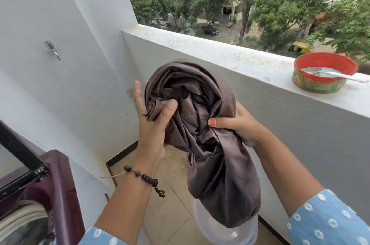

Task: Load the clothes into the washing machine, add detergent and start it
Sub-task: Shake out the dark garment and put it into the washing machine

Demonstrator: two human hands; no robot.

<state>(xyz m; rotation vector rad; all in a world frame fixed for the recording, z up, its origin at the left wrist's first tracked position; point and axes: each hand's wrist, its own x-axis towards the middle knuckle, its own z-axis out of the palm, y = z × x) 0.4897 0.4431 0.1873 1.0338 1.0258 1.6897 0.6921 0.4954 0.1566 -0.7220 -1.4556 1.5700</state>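
A bunched brown satin cloth [210,144] hangs in front of me, held up by both hands. My left hand [150,122] grips its left edge with thumb and fingers. My right hand [242,124] clutches the cloth from the right side. The cloth's lower end hangs over a translucent white tub [226,230] on the floor. The top-loading maroon washing machine [58,194] is at the lower left, its lid up and drum opening visible. A red and green tin of white detergent powder [324,73] with a metal spoon [338,75] in it stands on the parapet ledge at right.
The white parapet wall [230,56] runs across from centre to right, with trees and a street below. A white wall with a metal hook [52,50] stands at left. Beige floor tiles [170,204] lie between the machine and the parapet.
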